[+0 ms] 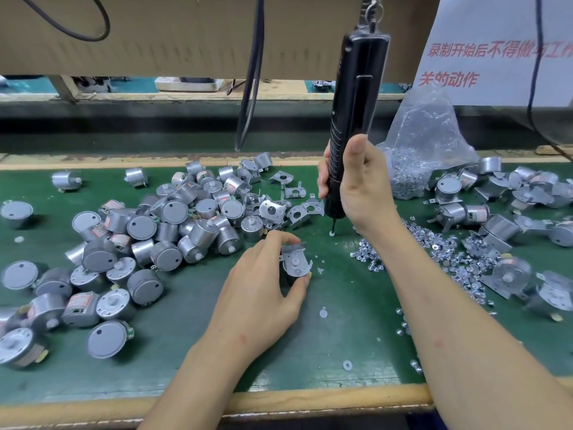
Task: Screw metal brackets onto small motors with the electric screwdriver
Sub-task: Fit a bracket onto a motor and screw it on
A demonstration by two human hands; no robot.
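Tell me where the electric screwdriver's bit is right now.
Head view, just right of centre: the electric screwdriver, held by the right hand, points its bit down at the green mat, beyond and right of the motor in the left hand.

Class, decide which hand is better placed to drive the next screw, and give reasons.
The right hand: it grips the electric screwdriver, bit pointing down; the left hand holds the bracketed motor.

- Left hand [263,290] pinches small silver motor [287,278] with grey metal bracket [299,258], dead centre.
- Right hand [359,187] grips upright black cylindrical electric screwdriver [356,103], at one o'clock.
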